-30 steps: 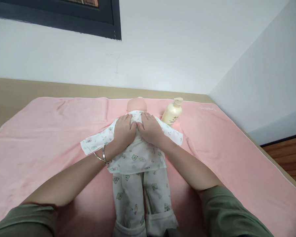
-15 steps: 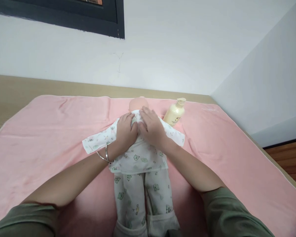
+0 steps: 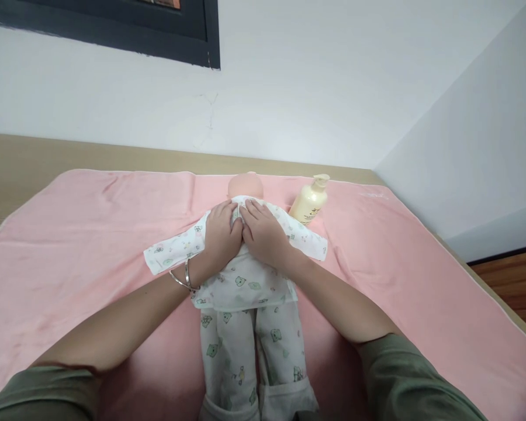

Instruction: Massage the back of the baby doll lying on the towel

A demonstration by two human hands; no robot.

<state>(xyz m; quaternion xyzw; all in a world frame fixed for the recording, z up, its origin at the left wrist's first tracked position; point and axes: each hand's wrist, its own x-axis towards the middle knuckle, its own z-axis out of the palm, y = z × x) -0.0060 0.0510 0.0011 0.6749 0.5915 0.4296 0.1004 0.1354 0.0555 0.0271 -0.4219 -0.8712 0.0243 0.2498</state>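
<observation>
A doll (image 3: 245,186) lies on a pink cloth (image 3: 403,280), its head toward the wall. It wears a white printed top (image 3: 249,287) and matching trousers (image 3: 232,356). My left hand (image 3: 221,233) rests flat on the upper left of the top, fingers stretched out, with two silver bangles (image 3: 186,277) at the wrist. Beside it, my right hand (image 3: 265,234) lies on the upper right of the top with its fingers extended. The two thumbs almost meet in the middle. Neither hand grips anything. The doll's face is not visible.
A cream pump bottle (image 3: 309,202) leans beside the doll's right-hand sleeve. Behind the cloth runs the beige surface's edge (image 3: 149,156) against a white wall (image 3: 289,88). A dark window frame (image 3: 166,35) is at the upper left, and brown wood (image 3: 515,286) shows at the right.
My right hand has slid slightly down and left from near the doll's neck, uncovering more of the right shoulder. My left hand stays almost where it was.
</observation>
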